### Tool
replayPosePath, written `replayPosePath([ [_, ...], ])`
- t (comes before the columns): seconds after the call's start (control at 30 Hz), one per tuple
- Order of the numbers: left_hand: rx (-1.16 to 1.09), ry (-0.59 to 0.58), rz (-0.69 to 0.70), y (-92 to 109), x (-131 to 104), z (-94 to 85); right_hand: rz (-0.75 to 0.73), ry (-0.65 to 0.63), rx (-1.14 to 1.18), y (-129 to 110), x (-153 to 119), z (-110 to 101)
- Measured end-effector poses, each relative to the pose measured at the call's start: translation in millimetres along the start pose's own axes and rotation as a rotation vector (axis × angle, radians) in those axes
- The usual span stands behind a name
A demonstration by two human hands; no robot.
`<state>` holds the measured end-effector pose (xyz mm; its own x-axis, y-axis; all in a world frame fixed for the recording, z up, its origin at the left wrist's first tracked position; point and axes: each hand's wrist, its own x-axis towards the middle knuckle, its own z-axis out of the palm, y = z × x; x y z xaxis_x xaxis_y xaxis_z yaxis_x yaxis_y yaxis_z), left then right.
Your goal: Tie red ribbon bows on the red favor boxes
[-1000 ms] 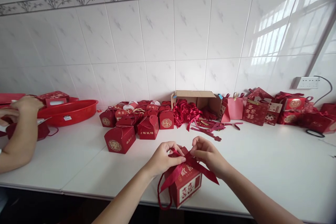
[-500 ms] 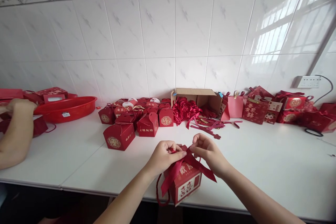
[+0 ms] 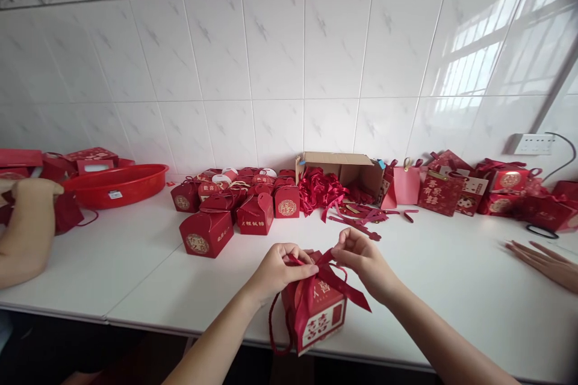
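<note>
A red gift box (image 3: 321,313) with gold and white print stands at the table's front edge, a twisted red cord hanging down its left side. On its top lies a dark red ribbon (image 3: 345,290) tied in a bow shape, its tails spreading over the front. My left hand (image 3: 289,267) pinches the ribbon at the left of the knot. Just to the right, my right hand (image 3: 361,258) grips a ribbon loop between thumb and fingers.
Finished-looking red boxes (image 3: 206,233) stand at centre left. Behind are a cardboard box (image 3: 338,159) spilling ribbons (image 3: 320,191), a red basin (image 3: 121,186) and red bags (image 3: 440,192). Other people's hands are at far left (image 3: 34,189) and right (image 3: 546,264).
My right hand has pulled a ribbon loop slightly up and right from the knot. Another person's hand has appeared on the table at the right edge.
</note>
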<state>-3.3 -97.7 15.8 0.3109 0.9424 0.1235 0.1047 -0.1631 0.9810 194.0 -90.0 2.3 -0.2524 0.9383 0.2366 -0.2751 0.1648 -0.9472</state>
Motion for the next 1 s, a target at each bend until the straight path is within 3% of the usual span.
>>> replayPosePath([
  [0.17, 0.024, 0.016, 0.006, 4, 0, 3.5, -0.006, -0.054, -0.152, -5, -2, 0],
  [0.37, 0.054, 0.020, 0.026, 1, 1, 4.2, 0.099, -0.124, -0.566, -7, -4, 0],
  [0.53, 0.158, 0.045, 0.050, 2, -2, 3.2, 0.043, -0.165, -0.607, -8, -4, -2],
  [0.77, 0.222, 0.047, 0.030, 2, -4, 6.4, -0.085, -0.064, -0.609, -10, 13, 10],
  [1.0, 0.206, 0.062, 0.032, -4, -4, 5.6, -0.148, 0.081, -0.606, 4, 14, 13],
])
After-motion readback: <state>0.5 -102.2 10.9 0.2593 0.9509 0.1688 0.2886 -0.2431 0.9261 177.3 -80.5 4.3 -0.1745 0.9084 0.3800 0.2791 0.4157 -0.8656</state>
